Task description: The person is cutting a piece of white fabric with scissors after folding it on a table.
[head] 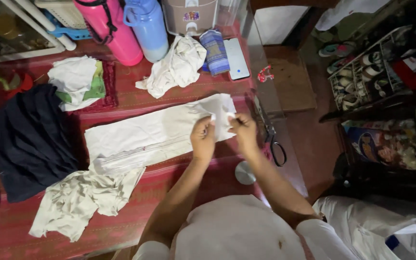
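Observation:
A long folded strip of white cloth (145,137) lies across the red table cover (179,178). My left hand (202,137) and my right hand (242,130) both pinch its right end, close together, fingers closed on the fabric edge. Black-handled scissors (273,139) lie just right of my right hand at the table's edge. A small round white object (244,172) sits near my right forearm.
A dark garment (27,139) lies at left, crumpled white cloth (85,195) at front left and another white cloth (176,65) at the back. A pink bottle (111,29), a blue bottle (148,26), a phone (237,58) and a shoe rack (362,72) stand around.

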